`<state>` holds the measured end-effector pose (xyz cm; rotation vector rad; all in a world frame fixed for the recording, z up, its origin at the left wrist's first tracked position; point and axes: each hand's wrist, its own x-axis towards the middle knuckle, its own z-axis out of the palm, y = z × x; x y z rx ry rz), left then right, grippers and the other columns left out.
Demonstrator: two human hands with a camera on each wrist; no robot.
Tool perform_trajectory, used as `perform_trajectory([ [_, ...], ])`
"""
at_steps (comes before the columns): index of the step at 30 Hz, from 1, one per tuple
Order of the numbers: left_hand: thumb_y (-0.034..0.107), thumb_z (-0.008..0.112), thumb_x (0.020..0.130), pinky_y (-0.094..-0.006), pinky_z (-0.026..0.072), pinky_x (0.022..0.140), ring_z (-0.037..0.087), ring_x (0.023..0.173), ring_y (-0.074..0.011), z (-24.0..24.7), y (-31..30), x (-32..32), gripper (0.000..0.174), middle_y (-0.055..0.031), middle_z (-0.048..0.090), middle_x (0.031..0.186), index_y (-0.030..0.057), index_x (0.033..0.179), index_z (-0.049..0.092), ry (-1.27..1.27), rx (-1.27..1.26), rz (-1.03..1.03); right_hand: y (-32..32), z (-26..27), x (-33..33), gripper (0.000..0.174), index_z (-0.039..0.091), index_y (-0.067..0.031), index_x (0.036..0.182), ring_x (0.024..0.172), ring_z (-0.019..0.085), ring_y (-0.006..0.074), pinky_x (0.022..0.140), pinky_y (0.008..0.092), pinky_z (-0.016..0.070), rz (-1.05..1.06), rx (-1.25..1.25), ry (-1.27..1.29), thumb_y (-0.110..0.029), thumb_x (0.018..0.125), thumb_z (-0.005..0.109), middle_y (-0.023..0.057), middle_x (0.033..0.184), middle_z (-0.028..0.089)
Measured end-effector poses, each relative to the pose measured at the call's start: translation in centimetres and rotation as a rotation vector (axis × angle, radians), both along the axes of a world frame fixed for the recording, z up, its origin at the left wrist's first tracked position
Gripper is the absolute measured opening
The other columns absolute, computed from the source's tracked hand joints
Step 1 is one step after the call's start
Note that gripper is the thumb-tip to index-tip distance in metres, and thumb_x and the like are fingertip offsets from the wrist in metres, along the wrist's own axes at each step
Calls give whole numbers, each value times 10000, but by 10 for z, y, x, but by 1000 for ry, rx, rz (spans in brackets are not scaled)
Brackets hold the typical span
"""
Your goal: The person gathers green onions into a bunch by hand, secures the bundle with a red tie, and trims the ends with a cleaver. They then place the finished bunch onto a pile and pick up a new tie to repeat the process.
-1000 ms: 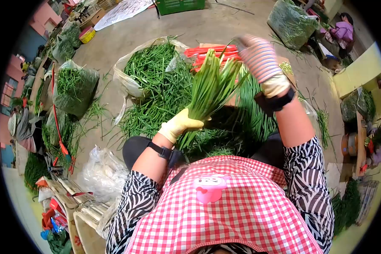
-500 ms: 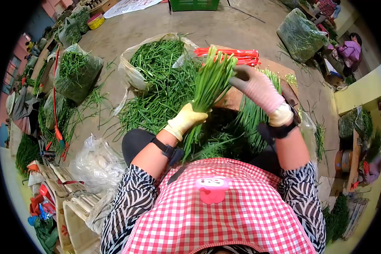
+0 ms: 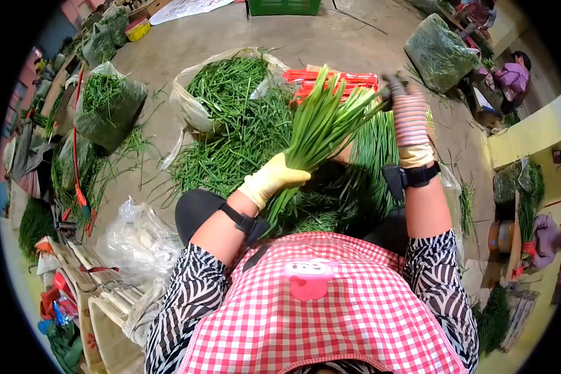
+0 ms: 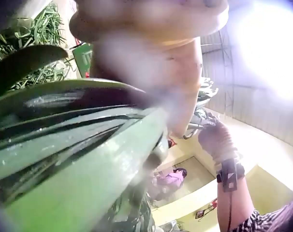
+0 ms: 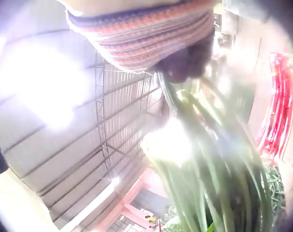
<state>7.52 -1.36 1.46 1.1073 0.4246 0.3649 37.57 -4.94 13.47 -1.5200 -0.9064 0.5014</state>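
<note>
In the head view my left hand (image 3: pixel 275 177), in a pale yellow glove, grips a bunch of garlic chives (image 3: pixel 318 124) with the thumb across its lower part. The pale ends fan upward and to the right. My right hand (image 3: pixel 410 121), in a striped glove with dark fingers, is at the right tips of the bunch. In the right wrist view its curled fingers (image 5: pixel 185 65) pinch a stalk at its pale end. Green leaves (image 4: pixel 79 164) fill much of the left wrist view, where the left hand's grip is blurred.
A large heap of loose greens (image 3: pixel 230 118) spills from a plastic bag ahead. Red strips (image 3: pixel 355 80) lie behind the bunch, and more long stalks (image 3: pixel 380 149) lie at right. Full bags (image 3: pixel 439 53) stand around the floor. A clear plastic sheet (image 3: pixel 140 240) lies at left.
My right hand moved off to the right, came back in beside the bunch, then shifted up and right to its tips. The bunch stays in my left hand and its ends are now spread wider.
</note>
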Motion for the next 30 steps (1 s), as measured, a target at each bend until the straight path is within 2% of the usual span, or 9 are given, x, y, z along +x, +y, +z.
perform_trajectory([
  [5, 55, 745, 848, -251, 491, 715, 604, 810, -99, 14, -4, 2, 497, -3, 695, 1023, 40, 1334, 643, -87, -10, 12, -21, 20, -7, 225, 756, -36, 1186, 700, 571, 81, 651, 247, 477, 34, 186, 9, -173, 1046, 645, -9, 812, 649],
  [11, 10, 709, 857, -299, 499, 983, 610, 1197, -148, 19, -2, 1, 601, -58, 667, 1340, 27, 1442, 574, -89, -41, 91, -45, 32, -33, 207, 743, -26, 1180, 734, 566, 80, 688, 256, 480, 276, 158, -59, -140, 1055, 623, -19, 796, 619],
  [13, 67, 707, 884, -271, 511, 824, 633, 928, -102, 11, -2, 0, 493, 0, 706, 1134, 31, 1371, 640, -79, -3, 164, -58, 30, -64, 202, 726, -24, 1175, 816, 640, 83, 792, 266, 548, 431, 6, -131, -73, 1007, 624, 7, 897, 691],
  [16, 87, 725, 889, -276, 519, 814, 642, 932, -106, 0, 2, 1, 462, -4, 713, 1127, 30, 1343, 658, -136, -70, 244, -71, -1, -105, 201, 746, -105, 1122, 880, 726, 329, 831, 399, 587, 934, -157, -644, -204, 969, 660, 167, 965, 731],
  [20, 76, 698, 925, -279, 538, 813, 663, 941, -124, -18, 15, 0, 358, -19, 721, 1081, 22, 1278, 689, -96, -151, 307, -88, -55, -140, 236, 735, -72, 1098, 917, 716, 373, 819, 443, 574, 1326, -516, -923, -240, 987, 612, 199, 948, 730],
  [23, 72, 706, 913, -294, 536, 873, 665, 969, -136, -14, 15, -5, 355, -28, 719, 1111, 23, 1263, 689, -125, -109, 362, -93, -43, -127, 255, 739, -49, 1148, 915, 730, 340, 851, 404, 574, 1245, -465, -372, -226, 996, 636, 187, 1005, 752],
  [26, 72, 721, 891, -301, 528, 908, 657, 1016, -140, -6, 16, -8, 386, -29, 709, 1149, 26, 1271, 675, -151, -50, 380, -98, 19, -115, 229, 745, -21, 1111, 858, 734, 212, 824, 335, 580, 1281, -562, -192, -205, 992, 679, 121, 966, 770],
  [28, 79, 726, 892, -305, 518, 948, 649, 1070, -136, -28, 26, -11, 447, -37, 707, 1216, 13, 1328, 655, -73, 3, 328, -113, 64, -100, 215, 755, -5, 1080, 790, 734, 165, 747, 295, 590, 1126, -532, -24, -189, 987, 696, 98, 931, 769],
  [30, 85, 731, 892, -304, 516, 957, 647, 1089, -133, -35, 27, -9, 478, -47, 705, 1251, 7, 1356, 645, -74, 8, 304, -136, 90, -90, 248, 743, 10, 1036, 690, 706, 142, 629, 264, 574, 713, -399, 21, -228, 964, 738, 86, 867, 744],
])
